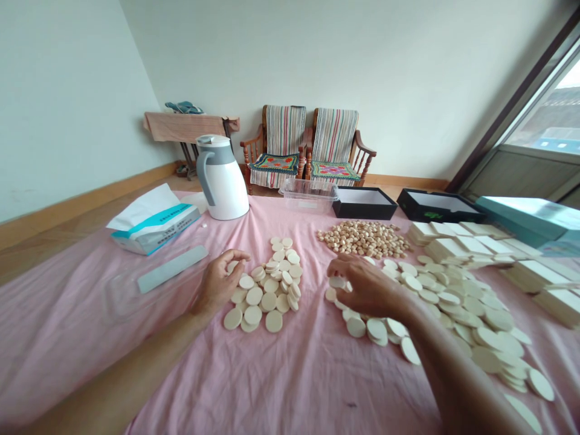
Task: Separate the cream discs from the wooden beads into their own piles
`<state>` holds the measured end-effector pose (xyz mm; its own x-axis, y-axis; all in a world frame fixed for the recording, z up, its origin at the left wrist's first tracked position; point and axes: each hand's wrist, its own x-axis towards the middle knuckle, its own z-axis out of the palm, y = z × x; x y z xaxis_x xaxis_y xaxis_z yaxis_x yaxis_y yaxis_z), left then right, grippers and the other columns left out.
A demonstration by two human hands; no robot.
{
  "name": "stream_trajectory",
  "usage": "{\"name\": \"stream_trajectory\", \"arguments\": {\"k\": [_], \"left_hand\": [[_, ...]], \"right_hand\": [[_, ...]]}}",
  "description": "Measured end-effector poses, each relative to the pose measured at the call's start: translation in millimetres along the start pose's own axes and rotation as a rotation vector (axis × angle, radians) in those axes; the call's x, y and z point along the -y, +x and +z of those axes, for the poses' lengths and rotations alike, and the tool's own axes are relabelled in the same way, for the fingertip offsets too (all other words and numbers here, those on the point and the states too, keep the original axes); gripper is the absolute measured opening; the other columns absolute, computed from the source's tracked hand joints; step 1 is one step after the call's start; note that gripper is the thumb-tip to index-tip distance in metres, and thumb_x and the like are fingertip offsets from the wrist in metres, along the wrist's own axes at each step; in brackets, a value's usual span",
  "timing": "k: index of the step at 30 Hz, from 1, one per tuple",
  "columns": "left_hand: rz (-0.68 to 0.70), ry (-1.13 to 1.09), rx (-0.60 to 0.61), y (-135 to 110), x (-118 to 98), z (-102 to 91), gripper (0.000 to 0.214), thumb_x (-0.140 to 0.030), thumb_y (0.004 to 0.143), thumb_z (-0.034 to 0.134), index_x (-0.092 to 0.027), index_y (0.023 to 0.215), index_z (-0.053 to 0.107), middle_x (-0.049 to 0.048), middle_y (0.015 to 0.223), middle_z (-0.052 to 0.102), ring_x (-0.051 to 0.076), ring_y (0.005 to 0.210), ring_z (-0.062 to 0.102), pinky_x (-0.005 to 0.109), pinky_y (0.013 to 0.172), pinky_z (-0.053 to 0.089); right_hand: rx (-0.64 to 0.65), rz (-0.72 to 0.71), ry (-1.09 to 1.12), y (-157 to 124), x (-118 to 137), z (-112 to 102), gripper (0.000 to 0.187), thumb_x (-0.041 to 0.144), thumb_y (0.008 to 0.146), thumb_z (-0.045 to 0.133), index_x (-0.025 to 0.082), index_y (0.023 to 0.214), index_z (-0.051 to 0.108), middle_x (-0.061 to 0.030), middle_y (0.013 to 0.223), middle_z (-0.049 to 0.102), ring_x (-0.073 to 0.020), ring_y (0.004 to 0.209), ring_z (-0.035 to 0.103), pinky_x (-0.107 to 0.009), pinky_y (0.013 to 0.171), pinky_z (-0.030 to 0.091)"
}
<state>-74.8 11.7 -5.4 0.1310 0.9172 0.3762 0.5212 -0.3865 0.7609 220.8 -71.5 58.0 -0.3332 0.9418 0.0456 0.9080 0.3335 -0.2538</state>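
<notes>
Two heaps of pale round discs lie on a pink tablecloth [281,374]. My left hand [222,281] rests at the left edge of the smaller disc pile [269,287], thumb and fingers pinched round a disc. My right hand [369,289] hovers over the near end of the larger disc spread [457,314], fingers curled and pinching a disc [338,281]. Behind the hands lies a heap of small tan beads [365,237].
A white jug [222,178] and a tissue pack [154,223] stand at the back left, with a grey flat bar [172,269] nearer. A clear tub [309,194], two black trays [365,202], stacked white blocks [457,241] and a teal box [530,214] line the back right. Two wooden chairs stand by the wall.
</notes>
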Motion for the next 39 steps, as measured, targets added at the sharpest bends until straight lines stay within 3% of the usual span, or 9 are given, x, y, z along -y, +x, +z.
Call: {"name": "stream_trajectory", "arguments": {"k": [5, 8, 10, 17, 24, 30, 34, 37, 39], "left_hand": [[-0.003, -0.007, 0.001, 0.1, -2.0, 0.4, 0.026, -0.032, 0.08, 0.049, -0.015, 0.092, 0.065, 0.0067, 0.096, 0.069, 0.021, 0.092, 0.063, 0.032, 0.086, 0.046], [0.0, -0.009, 0.003, 0.8, -1.2, 1.1, 0.026, -0.031, 0.08, 0.049, -0.015, 0.093, 0.065, 0.0068, 0.096, 0.069, 0.021, 0.092, 0.063, 0.032, 0.086, 0.046], [0.002, -0.01, 0.004, 1.3, -0.2, 1.3, 0.026, -0.031, 0.08, 0.049, -0.015, 0.093, 0.065, 0.0067, 0.096, 0.069, 0.021, 0.093, 0.063, 0.031, 0.085, 0.046], [0.003, -0.019, 0.007, 1.3, 0.5, 0.8, 0.025, -0.031, 0.08, 0.05, -0.015, 0.093, 0.065, 0.0065, 0.095, 0.07, 0.021, 0.09, 0.063, 0.031, 0.085, 0.047], [0.003, -0.033, 0.002, 0.4, -1.0, 0.9, 0.024, -0.03, 0.079, 0.05, -0.015, 0.091, 0.065, 0.0062, 0.094, 0.07, 0.02, 0.09, 0.063, 0.031, 0.084, 0.046], [-0.009, -0.037, 0.009, -1.7, -4.2, 0.2, 0.022, -0.031, 0.079, 0.05, -0.016, 0.089, 0.064, 0.005, 0.091, 0.069, 0.02, 0.088, 0.063, 0.029, 0.079, 0.046], [-0.015, -0.037, 0.01, -2.3, -5.9, -0.3, 0.022, -0.031, 0.079, 0.05, -0.016, 0.089, 0.064, 0.005, 0.091, 0.069, 0.02, 0.089, 0.063, 0.029, 0.078, 0.046], [-0.019, -0.042, 0.01, -2.1, -5.5, -0.1, 0.023, -0.032, 0.08, 0.05, -0.016, 0.089, 0.064, 0.0054, 0.091, 0.069, 0.02, 0.089, 0.063, 0.03, 0.079, 0.046], [-0.015, -0.045, 0.013, -2.1, -4.9, 0.2, 0.023, -0.031, 0.08, 0.05, -0.016, 0.089, 0.064, 0.0055, 0.092, 0.069, 0.02, 0.088, 0.063, 0.03, 0.079, 0.046]], "right_hand": [[-0.001, 0.124, 0.035, -13.6, -52.6, -23.8, 0.023, 0.018, 0.073, 0.058, 0.019, 0.094, 0.066, -0.0061, 0.095, 0.066, -0.0187, 0.086, 0.059, -0.028, 0.076, 0.043], [-0.171, 0.28, -0.062, -3.6, -74.9, -15.8, 0.021, 0.016, 0.079, 0.05, 0.018, 0.089, 0.068, -0.007, 0.09, 0.068, -0.0186, 0.083, 0.061, -0.026, 0.073, 0.043], [-0.227, 0.273, -0.113, 7.1, -83.4, -4.4, 0.025, 0.011, 0.079, 0.047, 0.018, 0.089, 0.07, -0.0075, 0.094, 0.069, -0.019, 0.09, 0.061, -0.026, 0.077, 0.042], [-0.08, 0.294, -0.178, 24.4, -98.9, 18.7, 0.031, 0.006, 0.076, 0.046, 0.019, 0.088, 0.072, -0.0091, 0.094, 0.07, -0.02, 0.09, 0.063, -0.026, 0.076, 0.042], [-0.107, 0.291, -0.154, 23.1, -102.3, 18.0, 0.025, 0.009, 0.073, 0.049, 0.018, 0.086, 0.069, -0.0073, 0.09, 0.069, -0.0176, 0.083, 0.061, -0.023, 0.069, 0.038], [-0.319, 0.406, -0.17, 36.7, -102.9, -2.6, 0.014, 0.014, 0.071, 0.051, 0.018, 0.077, 0.063, -0.004, 0.074, 0.064, -0.0162, 0.07, 0.057, -0.023, 0.06, 0.034], [-0.378, 0.443, -0.225, 58.6, -108.0, -18.3, 0.019, 0.014, 0.073, 0.05, 0.015, 0.086, 0.065, -0.0086, 0.082, 0.063, -0.0181, 0.074, 0.058, -0.025, 0.061, 0.036], [-0.444, 0.429, -0.212, 69.5, -96.6, -21.1, 0.026, 0.017, 0.076, 0.051, 0.014, 0.098, 0.064, -0.0111, 0.092, 0.064, -0.019, 0.078, 0.059, -0.025, 0.064, 0.038], [-0.437, 0.349, -0.138, 71.7, -77.5, -16.6, 0.022, 0.017, 0.077, 0.051, 0.016, 0.094, 0.066, -0.0087, 0.088, 0.065, -0.0176, 0.075, 0.059, -0.025, 0.065, 0.039]]}}
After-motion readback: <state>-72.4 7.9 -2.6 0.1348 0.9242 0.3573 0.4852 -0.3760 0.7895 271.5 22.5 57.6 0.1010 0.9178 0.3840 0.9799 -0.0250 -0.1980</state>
